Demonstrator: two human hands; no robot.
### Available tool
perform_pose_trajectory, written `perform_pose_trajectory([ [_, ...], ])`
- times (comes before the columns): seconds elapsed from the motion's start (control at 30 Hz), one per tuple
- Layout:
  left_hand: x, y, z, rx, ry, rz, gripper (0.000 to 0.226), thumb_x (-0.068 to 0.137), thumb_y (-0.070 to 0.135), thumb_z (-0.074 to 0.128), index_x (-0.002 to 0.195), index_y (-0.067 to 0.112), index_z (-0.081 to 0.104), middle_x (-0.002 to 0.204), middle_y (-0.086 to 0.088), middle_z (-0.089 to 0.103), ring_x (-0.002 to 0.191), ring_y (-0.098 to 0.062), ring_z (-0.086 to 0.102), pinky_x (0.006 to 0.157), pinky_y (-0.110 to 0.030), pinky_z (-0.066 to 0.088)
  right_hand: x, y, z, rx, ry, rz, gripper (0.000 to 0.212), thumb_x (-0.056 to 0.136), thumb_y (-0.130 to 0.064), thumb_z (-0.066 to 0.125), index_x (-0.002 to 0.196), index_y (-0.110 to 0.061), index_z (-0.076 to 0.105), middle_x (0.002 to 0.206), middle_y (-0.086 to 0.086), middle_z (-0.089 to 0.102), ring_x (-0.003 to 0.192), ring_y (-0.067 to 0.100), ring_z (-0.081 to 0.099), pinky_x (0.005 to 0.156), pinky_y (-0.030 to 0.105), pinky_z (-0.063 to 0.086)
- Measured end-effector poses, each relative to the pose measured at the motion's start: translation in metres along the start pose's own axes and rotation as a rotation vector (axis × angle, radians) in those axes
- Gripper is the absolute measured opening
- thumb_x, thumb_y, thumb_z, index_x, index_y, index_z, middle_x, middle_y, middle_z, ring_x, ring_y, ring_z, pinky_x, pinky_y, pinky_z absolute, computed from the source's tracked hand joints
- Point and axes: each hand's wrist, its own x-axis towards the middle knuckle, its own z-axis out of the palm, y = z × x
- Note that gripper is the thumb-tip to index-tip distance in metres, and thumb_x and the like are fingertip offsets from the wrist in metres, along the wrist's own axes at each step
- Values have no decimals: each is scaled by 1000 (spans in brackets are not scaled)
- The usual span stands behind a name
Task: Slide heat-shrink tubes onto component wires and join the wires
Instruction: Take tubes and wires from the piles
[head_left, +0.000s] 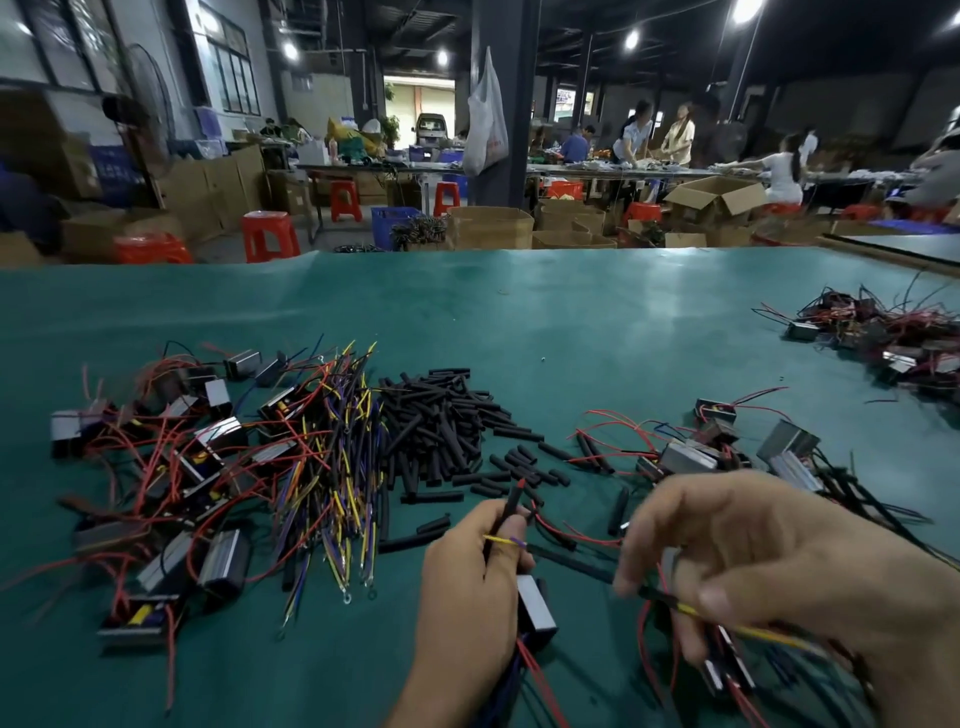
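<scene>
**Wires in hand over a green table**

The left hand (470, 571) pinches a tube (511, 501) and yellow wire (501, 540). The right hand (779, 561) pinches a second wire (691, 610), fingers curled. Loose tubes (436, 426) lie between a wire bundle (337, 467) and components (171, 467). More components (893, 343) sit far right. No writing is legible.

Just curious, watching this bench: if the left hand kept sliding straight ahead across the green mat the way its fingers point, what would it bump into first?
Probably the loose black heat-shrink tube pieces scattered just beyond the left hand, before the big black tube pile. Depth is uncertain in this one view.
</scene>
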Motion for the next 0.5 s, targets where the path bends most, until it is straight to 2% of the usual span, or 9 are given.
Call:
perform_pose_trajectory([
  [0.07, 0, 1, -1, 22, 7, 18, 21, 102, 25, 54, 87, 30, 67, 76, 0, 67, 62, -14, 56, 56, -18, 38, 4, 2, 2, -73, -33, 114, 43, 86, 10, 72, 126, 3, 57, 107, 20, 72, 78, 24, 74, 65, 19, 52],
  [0.13, 0, 1, -1, 21, 23, 43, 20, 102, 24, 55, 86, 26, 67, 74, -4, 65, 61, -14, 52, 57, -24, 37, 13, 7, 7, -172, -17, 223, 56, 80, 11, 74, 127, -14, 58, 91, 15, 75, 75, 21, 73, 62, 18, 50],
  [0.2, 1, 1, -2, 14, 13, 58, 21, 102, 22, 55, 84, 19, 66, 72, -8, 63, 63, -18, 52, 61, -35, 40, 27, 15, 17, -279, 46, 273, 61, 74, 12, 75, 122, -22, 58, 97, 11, 75, 74, 26, 72, 61, 22, 52],
  [0.27, 1, 2, -2, 17, 3, 75, 19, 100, 15, 56, 83, 15, 65, 71, -6, 64, 67, -21, 56, 65, -41, 44, 43, 26, 27, -319, 147, 277, 50, 78, 8, 75, 117, -19, 57, 98, 1, 71, 73, 33, 73, 62, 32, 56],
  [0.33, 0, 3, -2, 28, 12, 88, 22, 98, 7, 56, 79, 16, 64, 69, -1, 64, 63, -11, 52, 62, -33, 43, 56, 38, 32, -406, 233, 269, 30, 89, -8, 76, 111, -17, 57, 86, 2, 69, 69, 35, 74, 67, 40, 56],
  [0.43, 0, 2, -2, 45, 22, 110, 23, 95, 8, 54, 75, 17, 59, 67, -3, 61, 60, -6, 46, 58, -30, 40, 63, 44, 31, -405, 280, 207, 17, 95, -18, 70, 107, -14, 59, 77, 8, 74, 65, 26, 69, 62, 31, 49],
  [0.5, 1, 0, -1, 24, 19, 111, 25, 99, 9, 55, 78, 22, 59, 66, -2, 60, 59, -6, 47, 59, -32, 40, 60, 41, 25, -339, 324, 134, 15, 93, -21, 69, 108, -21, 65, 79, 12, 76, 62, 18, 61, 57, 24, 42],
])
